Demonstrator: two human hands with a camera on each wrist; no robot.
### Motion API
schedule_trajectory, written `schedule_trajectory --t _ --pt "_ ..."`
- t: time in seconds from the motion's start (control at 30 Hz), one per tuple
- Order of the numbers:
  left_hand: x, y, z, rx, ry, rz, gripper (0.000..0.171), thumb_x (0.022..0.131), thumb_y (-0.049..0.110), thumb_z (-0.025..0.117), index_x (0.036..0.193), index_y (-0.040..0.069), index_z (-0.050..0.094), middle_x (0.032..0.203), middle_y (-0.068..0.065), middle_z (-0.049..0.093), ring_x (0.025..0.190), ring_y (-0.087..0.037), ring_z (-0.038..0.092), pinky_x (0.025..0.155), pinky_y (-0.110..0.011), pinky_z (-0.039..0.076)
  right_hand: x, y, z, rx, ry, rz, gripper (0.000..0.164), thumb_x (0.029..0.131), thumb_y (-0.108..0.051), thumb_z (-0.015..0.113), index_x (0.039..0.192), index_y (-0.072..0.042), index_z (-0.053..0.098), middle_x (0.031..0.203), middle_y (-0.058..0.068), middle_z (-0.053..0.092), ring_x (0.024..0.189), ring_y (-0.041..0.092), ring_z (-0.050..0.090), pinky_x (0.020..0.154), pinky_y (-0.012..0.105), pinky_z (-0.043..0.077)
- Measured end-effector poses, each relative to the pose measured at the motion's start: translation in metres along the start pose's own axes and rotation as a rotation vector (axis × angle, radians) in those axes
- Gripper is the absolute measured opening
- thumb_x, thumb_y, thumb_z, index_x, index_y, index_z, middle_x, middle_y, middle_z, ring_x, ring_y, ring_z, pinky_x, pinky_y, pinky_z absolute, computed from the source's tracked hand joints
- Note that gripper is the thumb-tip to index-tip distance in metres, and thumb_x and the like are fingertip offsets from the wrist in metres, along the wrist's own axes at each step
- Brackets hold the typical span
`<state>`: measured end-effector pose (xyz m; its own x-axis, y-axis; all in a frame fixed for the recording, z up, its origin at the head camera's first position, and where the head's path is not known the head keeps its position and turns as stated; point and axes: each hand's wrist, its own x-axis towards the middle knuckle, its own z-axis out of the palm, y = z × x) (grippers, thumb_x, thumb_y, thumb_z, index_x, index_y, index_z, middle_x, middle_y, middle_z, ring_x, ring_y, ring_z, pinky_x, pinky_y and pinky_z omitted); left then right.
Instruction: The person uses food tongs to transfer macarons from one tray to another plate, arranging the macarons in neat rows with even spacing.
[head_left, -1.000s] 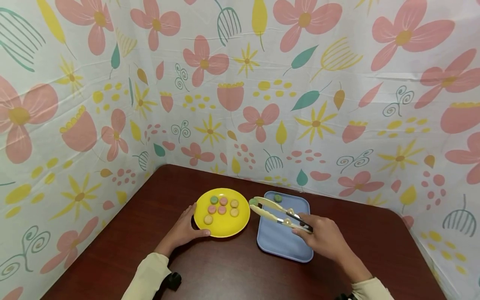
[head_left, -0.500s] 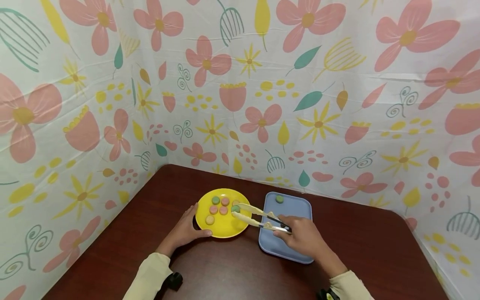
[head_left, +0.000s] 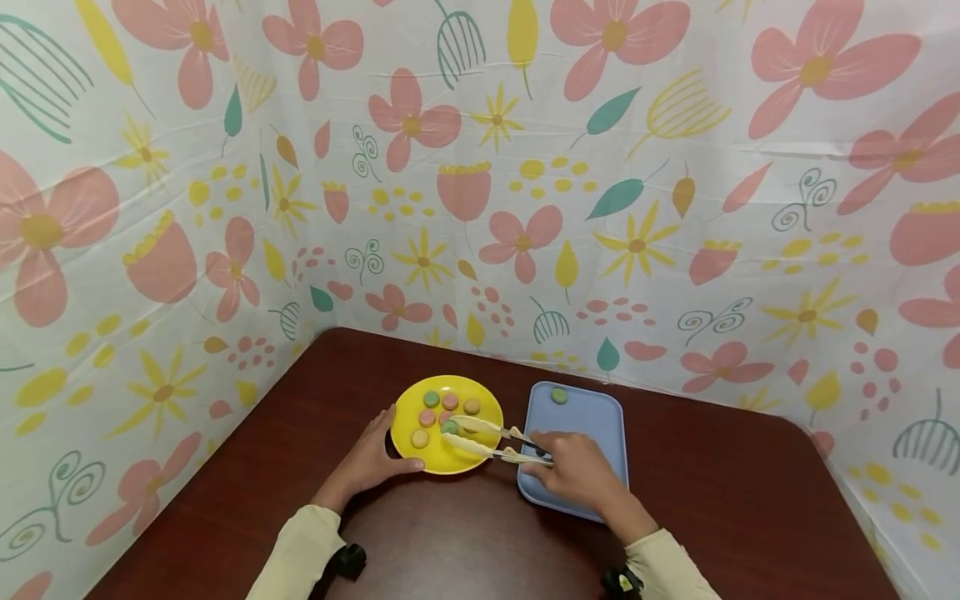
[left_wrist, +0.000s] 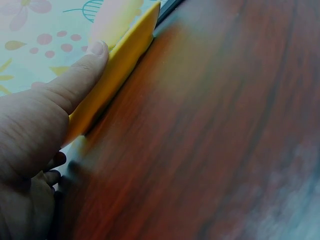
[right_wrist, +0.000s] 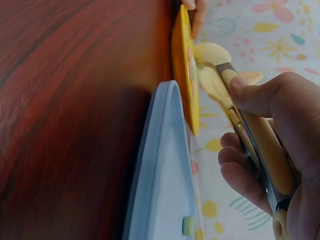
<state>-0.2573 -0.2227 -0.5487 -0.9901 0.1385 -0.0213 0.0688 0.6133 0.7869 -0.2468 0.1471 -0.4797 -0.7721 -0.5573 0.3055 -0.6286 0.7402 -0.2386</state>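
Observation:
My left hand holds the left rim of a round yellow plate, thumb pressing the rim in the left wrist view. Several pink, cream and green macarons lie on the plate, among them a green one at the back and a cream one at the front left. My right hand grips a pair of tongs with pale tips and dark-edged handles. Between the tips is a green macaron, over the middle of the plate, close to the pink ones. The tongs partly cover a cream macaron there.
To the right of the plate, under my right hand, lies a blue rectangular tray. One green macaron sits at its back left. Both stand on a dark wooden table, with a flower-printed cloth hanging behind.
My right hand has moved left, carrying the green macaron in the tongs from above the tray's left edge to over the plate's middle. My left hand keeps its hold on the rim.

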Motion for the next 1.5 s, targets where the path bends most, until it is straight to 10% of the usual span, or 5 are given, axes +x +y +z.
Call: schedule_trajectory --t 0.73,1.07,1.27,1.5 --pt "0.001 -0.001 0.002 -0.011 0.0 0.018 0.126 0.074 0.056 0.087 0.165 0.01 0.014 0.169 -0.019 0.017 0.156 -0.041 0.012 0.117 -0.067 0.023 -0.005 0.001 -0.016 0.009 -0.014 0.036 0.05 0.088 -0.038 0.08 0.124 -0.004 0.074 0.111 0.009 0.077 0.09 0.02 0.075 0.074 0.041 0.06" --pt "0.001 -0.003 0.0 -0.009 0.006 0.012 0.125 0.075 0.055 0.088 0.165 0.01 0.014 0.169 -0.02 0.016 0.156 -0.042 0.011 0.117 -0.068 0.023 -0.021 0.048 -0.068 -0.043 0.004 0.152 0.057 0.088 -0.042 0.08 0.127 -0.001 0.072 0.069 -0.001 0.065 0.054 0.007 0.044 0.054 0.029 0.038" --pt "0.001 -0.002 0.0 -0.003 0.002 0.023 0.124 0.075 0.054 0.087 0.165 0.009 0.014 0.169 -0.019 0.017 0.156 -0.042 0.01 0.117 -0.068 0.022 -0.035 0.081 -0.072 -0.079 0.047 0.239 0.059 0.089 -0.039 0.079 0.129 0.004 0.068 0.101 0.015 0.076 0.072 0.015 0.063 0.062 0.038 0.047" --pt "0.001 -0.001 0.001 0.004 0.005 0.02 0.125 0.075 0.055 0.087 0.165 0.009 0.014 0.169 -0.02 0.017 0.156 -0.042 0.011 0.117 -0.068 0.023 -0.044 0.102 -0.064 -0.066 0.038 0.289 0.048 0.091 -0.034 0.078 0.124 -0.001 0.07 0.084 0.004 0.071 0.063 0.012 0.052 0.06 0.036 0.043"
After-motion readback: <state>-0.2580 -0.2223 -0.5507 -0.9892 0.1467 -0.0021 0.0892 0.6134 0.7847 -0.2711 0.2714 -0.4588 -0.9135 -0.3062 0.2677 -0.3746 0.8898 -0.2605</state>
